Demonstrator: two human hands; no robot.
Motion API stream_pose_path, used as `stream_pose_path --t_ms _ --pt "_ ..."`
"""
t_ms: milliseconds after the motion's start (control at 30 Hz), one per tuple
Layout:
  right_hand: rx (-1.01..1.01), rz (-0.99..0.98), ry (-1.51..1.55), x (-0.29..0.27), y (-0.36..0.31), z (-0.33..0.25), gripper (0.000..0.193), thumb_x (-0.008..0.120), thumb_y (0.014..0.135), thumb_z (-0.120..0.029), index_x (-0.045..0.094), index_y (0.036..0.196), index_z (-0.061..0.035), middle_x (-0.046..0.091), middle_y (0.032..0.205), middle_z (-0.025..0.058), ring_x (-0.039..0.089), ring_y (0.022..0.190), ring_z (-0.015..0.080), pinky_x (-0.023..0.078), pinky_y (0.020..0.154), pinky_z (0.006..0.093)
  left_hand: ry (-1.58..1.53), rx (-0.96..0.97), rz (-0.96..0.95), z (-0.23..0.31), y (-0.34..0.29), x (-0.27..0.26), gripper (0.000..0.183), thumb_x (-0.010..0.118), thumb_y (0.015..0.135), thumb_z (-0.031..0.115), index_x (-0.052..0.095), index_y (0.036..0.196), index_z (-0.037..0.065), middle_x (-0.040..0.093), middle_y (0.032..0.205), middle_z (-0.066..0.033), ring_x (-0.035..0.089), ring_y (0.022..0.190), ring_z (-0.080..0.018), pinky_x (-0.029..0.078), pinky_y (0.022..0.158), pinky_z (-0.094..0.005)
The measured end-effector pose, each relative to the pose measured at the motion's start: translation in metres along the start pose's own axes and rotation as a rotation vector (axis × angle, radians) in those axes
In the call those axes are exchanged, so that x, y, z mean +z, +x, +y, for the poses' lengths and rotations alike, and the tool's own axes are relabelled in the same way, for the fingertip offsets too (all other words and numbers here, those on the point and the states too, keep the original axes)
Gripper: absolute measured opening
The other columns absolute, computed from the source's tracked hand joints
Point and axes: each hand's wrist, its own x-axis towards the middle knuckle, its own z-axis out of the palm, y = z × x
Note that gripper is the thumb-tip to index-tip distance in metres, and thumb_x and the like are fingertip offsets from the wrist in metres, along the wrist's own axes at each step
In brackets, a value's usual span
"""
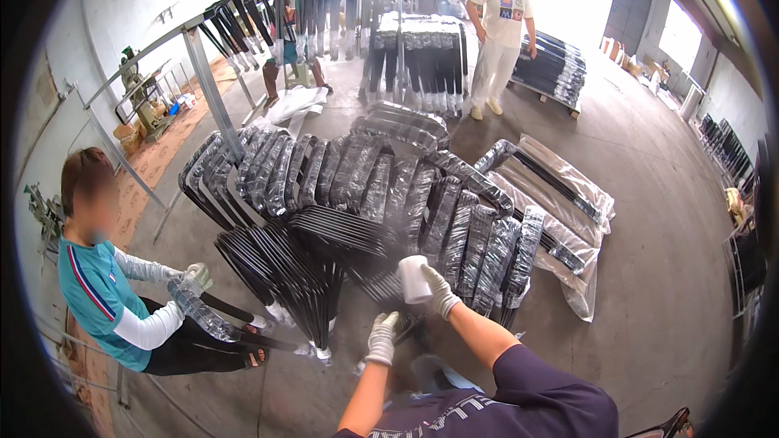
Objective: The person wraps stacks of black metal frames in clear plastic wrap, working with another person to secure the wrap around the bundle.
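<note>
In a pale work glove, my right hand [441,290] grips a white roll of wrapping film [416,279] from its right side. My left hand [381,339], gloved too, is lower and a little to the left, its fingers curled in. What it may hold is hidden. Just beyond both hands lies a large heap of bent black metal tube frames [284,268]. Many of them have their bent ends wrapped in shiny clear film [442,219]. Dark tubing shows blurred below the roll.
At left a co-worker in a teal shirt [101,292] holds a film-wrapped black frame [203,314]. Another person [501,16] stands behind the heap. Frames hang from a metal rack [203,73]; stacked frames [548,73] rest on a pallet. Plastic sheeting [560,170] lies right of the heap.
</note>
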Motion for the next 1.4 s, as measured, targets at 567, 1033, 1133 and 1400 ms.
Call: stream_pose_path --t_ms 567,1033,1133,1400 --pt "0.268 0.067 -0.075 0.008 0.001 -0.014 0.065 0.073 0.067 -0.037 0.048 0.115 -0.0010 0.058 0.106 0.0113 0.058 0.093 0.0226 0.044 0.086 0.0356 -0.895 -0.165 -0.317 0.058 0.017 0.028 0.025 0.063 0.073 0.013 0.059 0.095 0.001 0.062 0.095 -0.0126 0.058 0.089 -0.0313 0.046 0.086 -0.0442" --pt "0.403 0.095 -0.062 -0.013 0.016 -0.008 0.053 0.068 0.073 -0.035 0.052 0.112 -0.0016 0.060 0.102 0.0109 0.059 0.088 0.0211 0.047 0.080 0.0351 -0.784 -0.045 -0.299 0.003 0.119 -0.014 0.026 0.063 0.071 0.012 0.060 0.093 -0.001 0.062 0.093 -0.0111 0.059 0.087 -0.0274 0.046 0.084 -0.0408" --pt "0.397 0.089 -0.033 -0.012 0.017 -0.006 0.055 0.070 0.071 -0.038 0.053 0.109 -0.0024 0.060 0.100 0.0102 0.059 0.085 0.0207 0.046 0.079 0.0339 -0.818 -0.024 -0.331 0.008 0.121 -0.014 0.028 0.063 0.073 0.016 0.059 0.096 0.000 0.062 0.096 -0.0100 0.058 0.088 -0.0260 0.045 0.085 -0.0396" --pt "0.353 0.172 -0.268 0.021 0.004 0.030 0.053 0.072 0.069 -0.036 0.054 0.108 -0.0045 0.059 0.101 0.0094 0.058 0.088 0.0199 0.046 0.079 0.0320 -0.673 0.297 -0.292 0.052 0.074 -0.032 0.031 0.054 0.081 0.027 0.057 0.099 0.002 0.060 0.098 -0.0094 0.056 0.091 -0.0253 0.044 0.084 -0.0389"
